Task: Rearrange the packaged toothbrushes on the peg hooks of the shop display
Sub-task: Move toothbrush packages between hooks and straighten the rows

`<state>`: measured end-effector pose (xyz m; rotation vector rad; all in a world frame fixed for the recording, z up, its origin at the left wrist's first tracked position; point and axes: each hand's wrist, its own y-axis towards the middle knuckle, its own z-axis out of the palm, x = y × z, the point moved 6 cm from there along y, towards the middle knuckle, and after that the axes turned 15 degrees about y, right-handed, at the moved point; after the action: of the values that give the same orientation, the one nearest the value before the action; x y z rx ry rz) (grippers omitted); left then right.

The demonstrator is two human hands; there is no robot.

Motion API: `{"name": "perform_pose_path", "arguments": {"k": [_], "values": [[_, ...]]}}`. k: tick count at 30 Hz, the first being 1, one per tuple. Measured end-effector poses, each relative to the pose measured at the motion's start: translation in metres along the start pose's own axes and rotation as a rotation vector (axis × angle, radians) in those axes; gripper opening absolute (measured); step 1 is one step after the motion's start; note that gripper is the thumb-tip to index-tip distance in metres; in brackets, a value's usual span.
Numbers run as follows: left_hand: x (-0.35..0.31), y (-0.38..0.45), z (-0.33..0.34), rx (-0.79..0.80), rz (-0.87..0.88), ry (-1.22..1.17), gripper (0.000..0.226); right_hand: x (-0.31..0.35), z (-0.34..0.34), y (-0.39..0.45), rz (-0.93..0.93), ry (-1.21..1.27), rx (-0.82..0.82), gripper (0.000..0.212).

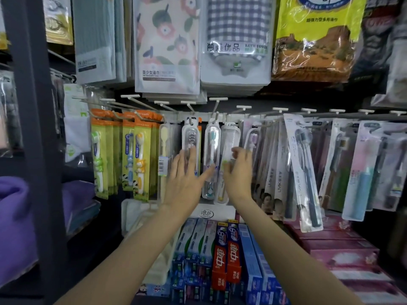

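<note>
Clear packaged toothbrushes hang side by side on peg hooks (217, 115) in the middle of the display. My left hand (187, 179) is spread flat with straight fingers over the pack with a dark-bristled brush (191, 134), its thumb reaching the teal-brush pack (211, 148). My right hand (239, 170) curls its fingers round the clear pack with a yellow-green brush (229, 137), which still hangs from its hook. Both hands are slightly blurred.
Orange-and-green children's toothbrush cards (136, 159) hang at the left. White and pastel toothbrush packs (304, 170) fill hooks to the right. Bagged towels (167, 47) hang above, and toothpaste boxes (222, 256) stand on the shelf below. A dark upright post (33, 128) stands at the left.
</note>
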<state>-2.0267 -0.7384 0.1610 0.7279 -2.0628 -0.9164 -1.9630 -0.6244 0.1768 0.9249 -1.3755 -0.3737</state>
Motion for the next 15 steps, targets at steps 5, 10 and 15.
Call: {"name": "perform_pose_path", "arguments": {"k": [5, 10, 15], "values": [[0.006, 0.010, 0.010, 0.137, 0.112, 0.158, 0.046, -0.001, 0.043, 0.004, 0.070, 0.052, 0.431, 0.033], [0.013, 0.008, 0.029, 0.180, 0.261, 0.388, 0.044, -0.001, 0.062, 0.002, 0.081, -0.085, 0.503, 0.036], [0.027, 0.005, 0.037, 0.222, 0.276, 0.413, 0.047, -0.004, 0.094, -0.006, 0.215, -0.122, 0.434, 0.050]]}}
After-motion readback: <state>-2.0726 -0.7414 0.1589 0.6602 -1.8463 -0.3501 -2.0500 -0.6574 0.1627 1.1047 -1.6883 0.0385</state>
